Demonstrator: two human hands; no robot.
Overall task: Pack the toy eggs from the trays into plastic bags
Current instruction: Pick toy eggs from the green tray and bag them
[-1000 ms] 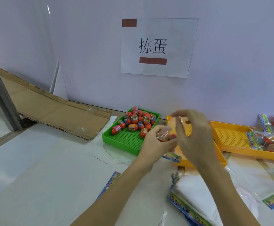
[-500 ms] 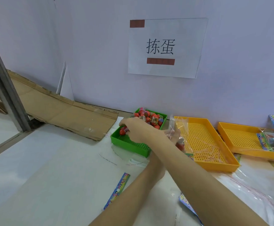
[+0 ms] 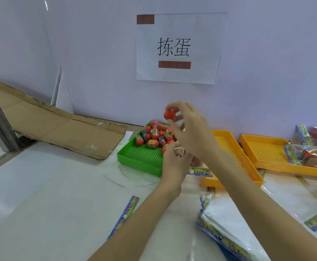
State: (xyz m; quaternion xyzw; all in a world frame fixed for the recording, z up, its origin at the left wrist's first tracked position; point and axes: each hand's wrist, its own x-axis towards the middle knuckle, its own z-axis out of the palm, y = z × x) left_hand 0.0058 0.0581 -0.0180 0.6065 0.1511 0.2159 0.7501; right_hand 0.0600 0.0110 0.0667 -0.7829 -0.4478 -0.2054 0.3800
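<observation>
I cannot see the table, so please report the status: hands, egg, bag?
Right hand pinches a red egg above the green tray. Left hand holds the clear bag. Nothing blocks.

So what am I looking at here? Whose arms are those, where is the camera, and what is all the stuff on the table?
No machine here: these are a person's two bare arms, filmed by a camera worn on their head, looking forward and down. The right hand is raised and pinches a red toy egg in its fingertips. The left hand, lower, grips a clear plastic bag, partly hidden, that seems to hold an egg already. On the table sits a green tray with a heap of eggs, then two orange trays: the near one looks empty, the far one holds filled bags. A stack of unused bags lies in front. A paper sign hangs on the wall.
</observation>
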